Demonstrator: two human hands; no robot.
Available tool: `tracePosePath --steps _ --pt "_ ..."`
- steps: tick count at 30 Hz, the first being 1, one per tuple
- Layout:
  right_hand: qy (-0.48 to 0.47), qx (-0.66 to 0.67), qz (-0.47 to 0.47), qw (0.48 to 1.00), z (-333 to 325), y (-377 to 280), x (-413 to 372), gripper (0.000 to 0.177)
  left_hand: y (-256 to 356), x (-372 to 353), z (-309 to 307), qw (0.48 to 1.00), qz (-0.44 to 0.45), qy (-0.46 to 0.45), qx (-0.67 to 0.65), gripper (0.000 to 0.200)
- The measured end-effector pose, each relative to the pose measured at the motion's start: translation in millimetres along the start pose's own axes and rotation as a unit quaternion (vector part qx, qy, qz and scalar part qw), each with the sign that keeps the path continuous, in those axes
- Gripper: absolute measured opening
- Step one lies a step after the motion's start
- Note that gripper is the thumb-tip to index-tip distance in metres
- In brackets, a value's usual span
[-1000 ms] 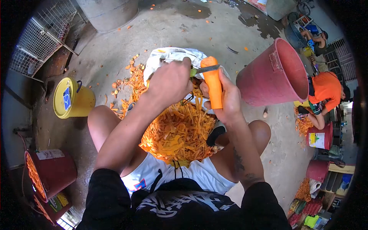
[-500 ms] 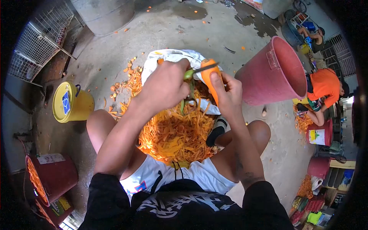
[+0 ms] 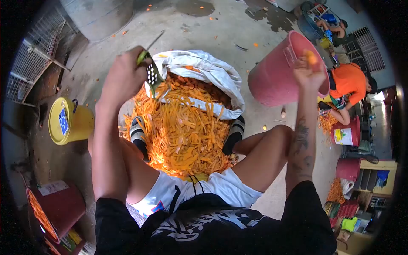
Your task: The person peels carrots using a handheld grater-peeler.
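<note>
Holds a carrot (image 3: 311,57), likely light, stiff and slippery, best gripped around the middle, in the closed right hand (image 3: 309,75) by the rim of the bin (image 3: 268,78), and clamps a knife (image 3: 155,40) in the left hand (image 3: 123,72).

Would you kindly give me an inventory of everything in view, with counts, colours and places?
Carrot: one, orange, at the right hand's fingers
Bladed tool: one, green-handled, in the left hand
Sack: one, white, open, ahead
Peelings: uncounted heap, orange, between the feet
Tall bucket: one, pink, front right
Lidded bucket: one, yellow, left
Carrot-filled buckets: two, dark red, lower left
Small buckets: two, reddish, far right
Drum: one, grey, upper left
Wire cage: one, pale, far left
Other people: two, one orange-shirted, right
Shelf clutter: uncounted, mixed, lower right
Feet: two, dark striped socks, flanking the peelings
Left hand: one, bare, upper left
Right hand: one, bare, by the pink bucket
</note>
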State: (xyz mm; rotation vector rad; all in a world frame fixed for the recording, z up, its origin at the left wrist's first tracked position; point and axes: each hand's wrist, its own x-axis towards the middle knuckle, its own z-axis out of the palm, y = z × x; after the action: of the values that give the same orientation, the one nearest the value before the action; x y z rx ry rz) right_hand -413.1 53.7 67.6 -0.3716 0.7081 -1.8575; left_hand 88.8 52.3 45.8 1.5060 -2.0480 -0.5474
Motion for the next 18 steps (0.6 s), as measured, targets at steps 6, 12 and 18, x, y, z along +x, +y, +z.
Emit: tracePosePath --steps 6,12,18 --pt "-0.164 -0.241 0.123 0.949 33 90 42 0.051 -9 17 -28 0.981 0.032 0.151 -0.120 0.025" --pt "-0.192 -0.544 0.289 0.764 2 329 51 0.035 -38 21 -30 0.982 -0.026 0.110 -0.149 0.027" --pt "-0.270 -0.784 0.124 0.544 -90 524 76 0.047 -48 19 -40 0.988 -0.039 0.135 -0.060 0.023"
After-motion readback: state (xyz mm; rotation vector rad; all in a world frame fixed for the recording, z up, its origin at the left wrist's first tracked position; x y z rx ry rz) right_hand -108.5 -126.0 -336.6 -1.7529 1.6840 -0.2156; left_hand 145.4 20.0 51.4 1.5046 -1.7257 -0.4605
